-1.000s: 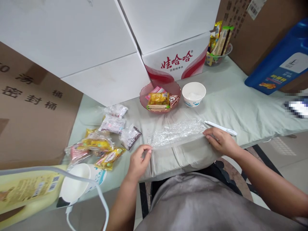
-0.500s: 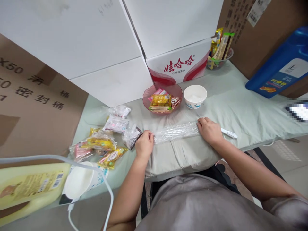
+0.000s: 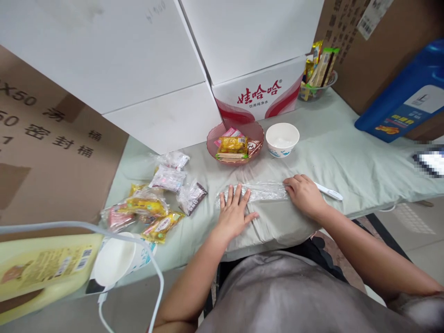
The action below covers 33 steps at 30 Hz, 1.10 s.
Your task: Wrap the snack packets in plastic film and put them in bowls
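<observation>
A folded strip of clear plastic film (image 3: 268, 191) lies across the cloth-covered surface in front of me. My left hand (image 3: 233, 213) rests flat on its left part, fingers spread. At the strip's right end, my right hand (image 3: 305, 195) has its fingers bent together, gripping the film's edge. A white handled tool (image 3: 329, 191) lies just beyond my right hand, its far end hidden by the fingers. Behind the film stand a pink glass bowl (image 3: 211, 150) of wrapped snacks and a white paper bowl (image 3: 282, 150) with something clear or whitish inside.
Several wrapped snacks (image 3: 145, 206) lie in a heap on the left. A tipped paper cup (image 3: 114, 261), a yellow bottle (image 3: 45, 268) and a white cable (image 3: 157, 273) are at the near left. White boxes (image 3: 152, 60) line the back; a blue jug (image 3: 398, 101) stands right.
My left hand has let go of the film's left end, moved right and spread flat on the strip. My right hand stays at the other end, moved very little.
</observation>
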### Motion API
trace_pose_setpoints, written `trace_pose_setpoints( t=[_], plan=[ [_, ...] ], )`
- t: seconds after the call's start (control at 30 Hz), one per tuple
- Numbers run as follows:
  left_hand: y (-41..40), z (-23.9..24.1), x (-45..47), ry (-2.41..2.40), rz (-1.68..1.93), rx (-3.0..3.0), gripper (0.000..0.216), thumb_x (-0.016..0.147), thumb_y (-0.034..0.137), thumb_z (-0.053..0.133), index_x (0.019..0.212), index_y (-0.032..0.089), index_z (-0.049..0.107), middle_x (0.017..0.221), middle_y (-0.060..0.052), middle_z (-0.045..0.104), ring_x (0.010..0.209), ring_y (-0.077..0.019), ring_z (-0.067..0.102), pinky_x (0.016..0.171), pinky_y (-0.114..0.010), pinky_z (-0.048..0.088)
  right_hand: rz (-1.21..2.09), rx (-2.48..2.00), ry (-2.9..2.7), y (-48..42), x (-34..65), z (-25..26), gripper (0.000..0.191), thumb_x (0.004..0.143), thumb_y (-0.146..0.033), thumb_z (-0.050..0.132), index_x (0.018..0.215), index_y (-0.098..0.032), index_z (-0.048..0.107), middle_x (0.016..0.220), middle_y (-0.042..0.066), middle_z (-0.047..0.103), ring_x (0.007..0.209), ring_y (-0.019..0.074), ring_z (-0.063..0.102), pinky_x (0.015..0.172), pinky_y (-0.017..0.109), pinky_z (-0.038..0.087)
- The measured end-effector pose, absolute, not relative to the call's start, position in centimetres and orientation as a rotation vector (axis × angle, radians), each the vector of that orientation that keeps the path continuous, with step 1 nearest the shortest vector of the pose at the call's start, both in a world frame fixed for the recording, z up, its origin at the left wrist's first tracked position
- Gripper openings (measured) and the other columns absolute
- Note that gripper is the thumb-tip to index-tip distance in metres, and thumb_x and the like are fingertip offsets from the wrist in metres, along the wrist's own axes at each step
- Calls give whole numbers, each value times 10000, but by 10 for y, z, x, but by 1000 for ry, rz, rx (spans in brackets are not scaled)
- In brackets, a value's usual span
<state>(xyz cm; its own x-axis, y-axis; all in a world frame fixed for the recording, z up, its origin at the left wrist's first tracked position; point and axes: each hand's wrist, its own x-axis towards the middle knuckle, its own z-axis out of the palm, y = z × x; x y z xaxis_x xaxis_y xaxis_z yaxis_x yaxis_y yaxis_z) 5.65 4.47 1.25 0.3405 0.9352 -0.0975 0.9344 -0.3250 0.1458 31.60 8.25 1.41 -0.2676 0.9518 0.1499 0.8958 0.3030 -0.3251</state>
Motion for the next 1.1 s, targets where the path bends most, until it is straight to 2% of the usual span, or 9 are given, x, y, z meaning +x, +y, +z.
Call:
trace_pose_setpoints(
  t=[0.2,0.3,0.47,0.6,0.67,0.73,0.83,0.93,1.1],
  plan=[
    [15,20,86,1587,298,2438,805,871,418,610,1531,188,212,1608,-176,176,1492,-384,66,1155,-646,185,871,-1526,-1713,51,321,41,269,802,-291,573,1060,-219,596,848,22,642,578,141,579,570,300,485],
    [1,15,103,1271,272,2416,828,871,450,603,1533,182,184,1585,-181,248,1491,-357,123,1167,-633,170,1184,-1442,-1578,36,317,65,309,801,-297,588,1100,-223,565,662,-32,610,529,135,582,526,271,476],
    [-2,12,103,818,283,2356,715,866,338,620,1493,236,293,1498,-120,438,1461,-298,270,1205,-578,134,1605,-1161,-1591,30,308,83,168,821,-351,616,890,-199,635,776,16,684,627,120,626,567,245,517],
    [0,11,92,863,552,2125,743,820,292,664,1480,255,325,1559,-129,317,1452,-327,273,1168,-553,283,1817,-1078,-1388,49,298,73,336,787,-438,686,1000,-189,612,911,55,717,749,150,681,677,297,576],
    [1,7,91,931,684,1908,732,849,294,634,1491,254,283,1532,-138,353,1415,-310,351,1145,-527,339,1873,-1048,-1307,63,292,65,440,703,-403,769,1047,-192,593,986,75,721,900,196,699,765,335,587],
    [2,2,92,932,787,1685,704,899,300,565,1505,239,212,1505,-147,387,1376,-279,418,1127,-496,376,1905,-1043,-1291,78,284,58,484,634,-319,814,1044,-192,589,1002,78,721,977,226,694,782,342,588],
    [2,-5,95,902,847,1503,683,929,295,504,1507,211,150,1446,-155,456,1337,-249,469,1125,-475,384,1810,-1190,-1443,98,271,47,315,678,-203,748,960,-186,608,860,43,723,814,196,711,654,289,575],
    [0,-12,97,956,870,1484,681,907,289,527,1479,178,174,1298,-148,570,1257,-232,532,1122,-482,377,1424,-1445,-1776,114,259,37,94,770,-153,629,854,-192,639,744,4,704,633,140,658,578,248,511],
    [-3,-14,98,1030,897,1457,572,889,253,538,1384,168,265,1252,-155,577,1195,-225,563,1088,-485,403,927,-1593,-2132,121,248,30,109,813,-157,597,868,-203,679,829,12,722,752,155,655,676,250,473]
  ],
)
